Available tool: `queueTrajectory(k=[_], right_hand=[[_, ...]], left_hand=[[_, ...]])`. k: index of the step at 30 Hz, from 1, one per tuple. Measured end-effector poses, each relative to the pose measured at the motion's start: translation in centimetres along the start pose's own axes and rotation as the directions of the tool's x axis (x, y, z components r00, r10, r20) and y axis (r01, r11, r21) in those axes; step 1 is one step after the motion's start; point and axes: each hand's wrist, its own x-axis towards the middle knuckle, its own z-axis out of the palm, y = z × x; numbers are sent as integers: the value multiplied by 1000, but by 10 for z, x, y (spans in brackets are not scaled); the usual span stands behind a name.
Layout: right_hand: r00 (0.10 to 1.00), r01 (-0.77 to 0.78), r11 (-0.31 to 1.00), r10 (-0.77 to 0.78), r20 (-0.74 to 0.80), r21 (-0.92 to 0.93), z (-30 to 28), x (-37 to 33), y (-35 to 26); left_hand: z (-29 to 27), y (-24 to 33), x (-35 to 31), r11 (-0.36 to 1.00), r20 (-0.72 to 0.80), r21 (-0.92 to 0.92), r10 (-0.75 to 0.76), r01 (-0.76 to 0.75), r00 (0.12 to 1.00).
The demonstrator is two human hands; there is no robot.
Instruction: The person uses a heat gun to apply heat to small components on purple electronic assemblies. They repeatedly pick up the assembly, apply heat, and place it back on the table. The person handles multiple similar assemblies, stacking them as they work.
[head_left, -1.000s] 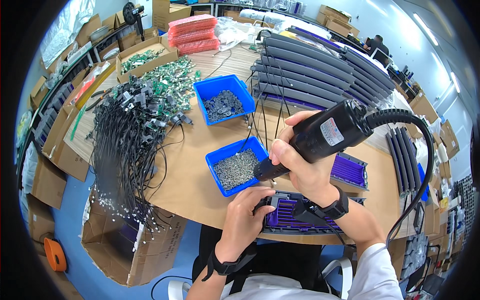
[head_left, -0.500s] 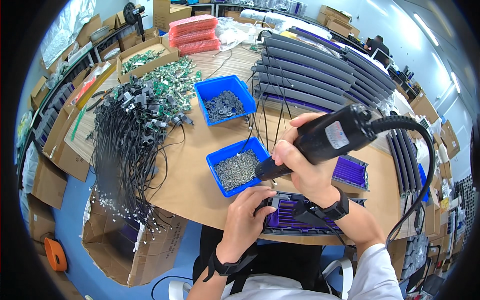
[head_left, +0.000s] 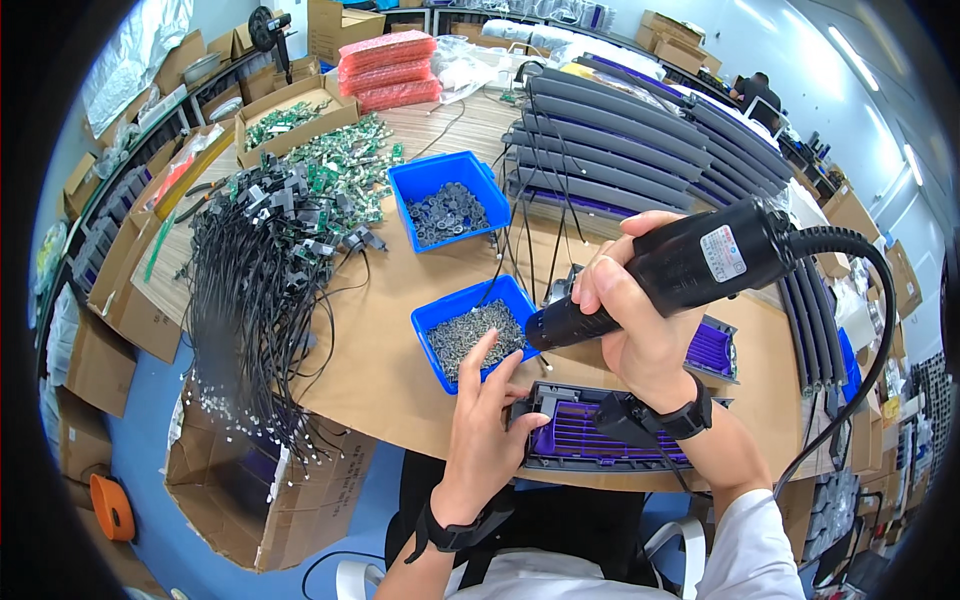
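Note:
My right hand (head_left: pixel 640 330) is wrapped round a black electric screwdriver (head_left: pixel 690 262), held slantwise above the table. Its tip end is beside the right rim of a blue bin (head_left: pixel 428 352) full of small metal screws (head_left: pixel 478 336). My left hand (head_left: pixel 482 425) has its fingers apart, the fingertips at the bin's near edge. The thumb of that hand rests at the left end of a grey and purple slatted housing (head_left: pixel 590 428), which lies before me at the table edge. Part of the housing is hidden by my right wrist.
Another blue bin (head_left: pixel 492 205) holds dark round parts. Left of it lie a heap of black cables (head_left: pixel 240 290) and green circuit boards (head_left: pixel 350 150). Long grey panels (head_left: pixel 610 150) are stacked at the back. The screwdriver's cord (head_left: pixel 885 330) loops down on the right.
My left hand has lifted from the housing's corner and spread its fingers toward the screw bin. The screwdriver has moved slightly right and up, away from the bin.

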Motion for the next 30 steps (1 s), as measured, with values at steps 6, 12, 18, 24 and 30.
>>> queueTrajectory(k=[6,12,18,24,30], right_hand=[[996,-82,993,83,15,-83,7,-4,-12],[997,-62,992,67,36,-111,6,-3,-11],[1000,-12,1000,13,23,-7,2,-1,-7],[1000,-22,995,24,-18,100,3,-1,-7],[999,-30,992,34,-25,120,3,0,-7]], left_hand=[[-1,-3,2,1000,41,-14,9,-9,999],[-1,-1,2,1000,41,-31,-2,3,999],[0,-4,0,1000,34,-25,-8,8,999],[-1,1,3,1000,29,-26,-10,11,1000],[0,-1,1,999,33,-36,3,-2,999]])
